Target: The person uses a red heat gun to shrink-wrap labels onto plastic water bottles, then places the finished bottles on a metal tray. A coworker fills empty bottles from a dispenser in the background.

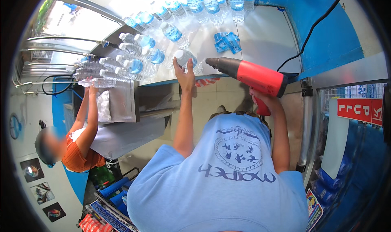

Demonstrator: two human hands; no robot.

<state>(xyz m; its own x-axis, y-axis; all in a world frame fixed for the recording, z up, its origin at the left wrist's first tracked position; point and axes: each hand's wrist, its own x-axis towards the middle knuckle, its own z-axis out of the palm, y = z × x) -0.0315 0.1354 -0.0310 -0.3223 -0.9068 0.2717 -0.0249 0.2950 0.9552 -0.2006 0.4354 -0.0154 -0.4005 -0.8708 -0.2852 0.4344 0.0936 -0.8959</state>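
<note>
Near the counter's front edge, a clear water bottle (191, 59) with a white cap leans between the thumb and fingers of my left hand (186, 78). My right hand (265, 99) is wrapped round the handle of a red and black heat gun (258, 75). Its dark nozzle points left at the bottle, a short gap away. Several small blue plastic label sleeves (227, 42) lie flat on the counter beyond the nozzle.
Rows of labelled water bottles (211, 8) stand along the back of the white counter (269, 40). Unlabelled bottles (108, 64) gather at the left, where a co-worker's hands (92, 87) touch one. A black cord (315, 24) runs up the blue wall. A glass door frame (346, 75) stands right.
</note>
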